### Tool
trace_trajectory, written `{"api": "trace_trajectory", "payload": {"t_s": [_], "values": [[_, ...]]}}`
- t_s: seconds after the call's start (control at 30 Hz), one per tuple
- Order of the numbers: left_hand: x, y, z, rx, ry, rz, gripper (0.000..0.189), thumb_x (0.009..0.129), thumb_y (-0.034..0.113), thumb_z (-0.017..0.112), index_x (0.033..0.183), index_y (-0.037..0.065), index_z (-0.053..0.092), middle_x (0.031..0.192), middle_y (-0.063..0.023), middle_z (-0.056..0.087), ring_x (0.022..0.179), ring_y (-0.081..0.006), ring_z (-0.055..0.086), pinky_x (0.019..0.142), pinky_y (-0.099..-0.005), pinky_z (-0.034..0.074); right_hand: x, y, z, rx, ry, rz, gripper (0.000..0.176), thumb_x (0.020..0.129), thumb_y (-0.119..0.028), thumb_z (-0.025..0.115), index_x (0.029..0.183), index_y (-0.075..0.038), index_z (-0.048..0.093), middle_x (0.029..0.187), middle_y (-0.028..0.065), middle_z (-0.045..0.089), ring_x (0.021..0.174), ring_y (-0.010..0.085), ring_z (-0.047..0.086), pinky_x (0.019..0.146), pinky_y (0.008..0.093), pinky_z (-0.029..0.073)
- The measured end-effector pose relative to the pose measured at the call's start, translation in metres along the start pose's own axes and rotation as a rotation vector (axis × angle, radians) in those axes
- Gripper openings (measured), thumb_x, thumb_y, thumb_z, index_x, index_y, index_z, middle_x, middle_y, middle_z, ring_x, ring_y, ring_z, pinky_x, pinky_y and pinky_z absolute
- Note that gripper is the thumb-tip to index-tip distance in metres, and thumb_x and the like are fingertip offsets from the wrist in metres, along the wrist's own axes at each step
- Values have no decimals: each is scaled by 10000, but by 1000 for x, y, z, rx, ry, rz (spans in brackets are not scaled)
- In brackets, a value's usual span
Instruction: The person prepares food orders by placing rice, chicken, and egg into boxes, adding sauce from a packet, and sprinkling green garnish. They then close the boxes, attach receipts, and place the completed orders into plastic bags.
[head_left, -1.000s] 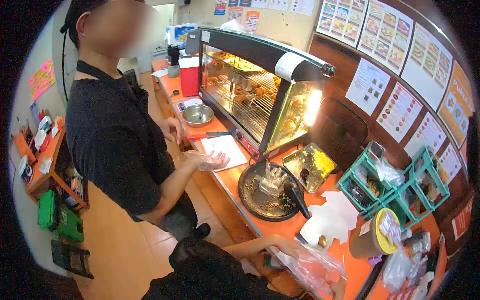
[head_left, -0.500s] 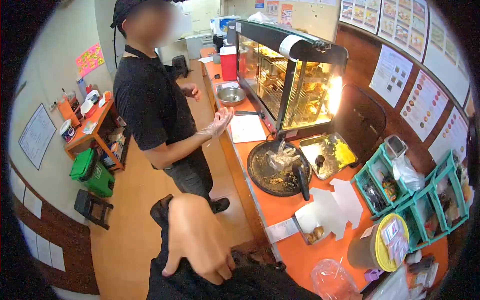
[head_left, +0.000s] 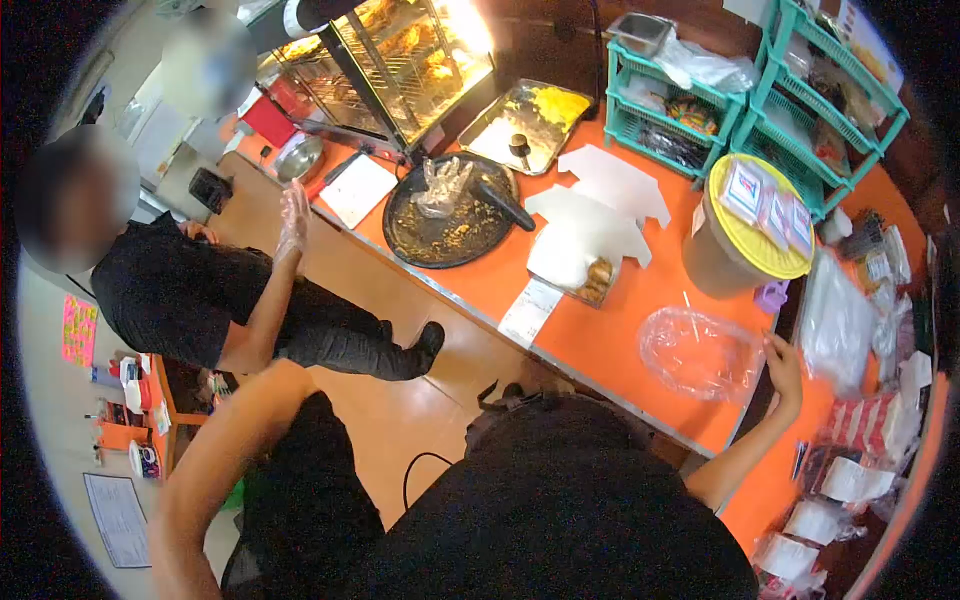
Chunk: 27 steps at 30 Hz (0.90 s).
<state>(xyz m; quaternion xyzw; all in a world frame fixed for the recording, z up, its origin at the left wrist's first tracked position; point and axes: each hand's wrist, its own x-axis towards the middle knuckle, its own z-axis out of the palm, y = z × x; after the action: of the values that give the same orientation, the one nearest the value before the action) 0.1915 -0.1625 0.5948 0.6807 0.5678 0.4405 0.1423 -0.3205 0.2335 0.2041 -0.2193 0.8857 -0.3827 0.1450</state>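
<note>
My right hand [head_left: 785, 372] is at the right edge of the orange counter, with its fingertips closed on the rim of a clear plastic bag [head_left: 690, 350]. The bag lies puffed up on the counter. On the left, my bent left arm [head_left: 215, 455] comes out of a black sleeve and runs down to the bottom edge, where the hand is out of frame. Left of the bag stands an unfolded white paper box [head_left: 562, 250] with browned food pieces [head_left: 597, 280] in one corner. A printed slip [head_left: 530, 312] lies beside it.
A round dark tray [head_left: 430, 245] holds crumpled clear plastic and a black-handled tool. Behind are a metal tray [head_left: 482, 128] with yellow food and a lit warmer [head_left: 400, 60]. Teal baskets [head_left: 668, 112] and a yellow-lidded tub [head_left: 735, 255] line the back. A co-worker's gloved hand [head_left: 293, 222] is raised.
My view has swung right and down. My left hand has left the view, leaving the bent arm showing. My right hand has come into clear sight at the bag. The co-worker's gloved hand points upward.
</note>
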Motion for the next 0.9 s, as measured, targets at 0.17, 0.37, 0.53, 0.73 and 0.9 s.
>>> {"api": "trace_trajectory", "payload": {"t_s": [0.17,0.37,0.53,0.73,0.9], "values": [[18,11,-1,174,99,-35,267,903,119,413,1021,-65,566,1058,-183,565,964,-310,576,911,-440,442,3,-49,6,40,118,-62,329,948,-229,529,1179,-18,633,1129,129,656,1052,215,591,936,322,430],[24,0,-9,406,233,-55,219,899,127,477,994,-40,584,1011,-160,593,905,-253,579,844,-388,449,51,-34,153,-223,18,-336,321,908,-170,535,1214,-107,610,943,194,667,899,327,636,811,423,470],[-34,-68,-55,531,587,60,182,897,133,530,972,-18,598,972,-141,616,855,-205,582,788,-345,455,28,-30,190,-282,-98,-163,362,887,-335,580,1144,-80,580,808,215,605,821,390,608,735,479,484],[-265,-391,37,774,1312,-1592,227,805,236,694,789,18,631,938,-187,647,865,-277,606,780,-393,477,38,-13,201,-636,312,-128,418,846,-326,634,1137,-58,497,1000,183,561,858,402,600,710,480,515],[-279,-485,117,807,1426,-1882,386,709,168,745,1043,71,577,899,-172,632,988,-375,555,826,-477,448,54,0,212,-723,-73,-275,303,866,-245,585,1087,-61,489,1035,189,564,834,394,620,686,501,520]]}}
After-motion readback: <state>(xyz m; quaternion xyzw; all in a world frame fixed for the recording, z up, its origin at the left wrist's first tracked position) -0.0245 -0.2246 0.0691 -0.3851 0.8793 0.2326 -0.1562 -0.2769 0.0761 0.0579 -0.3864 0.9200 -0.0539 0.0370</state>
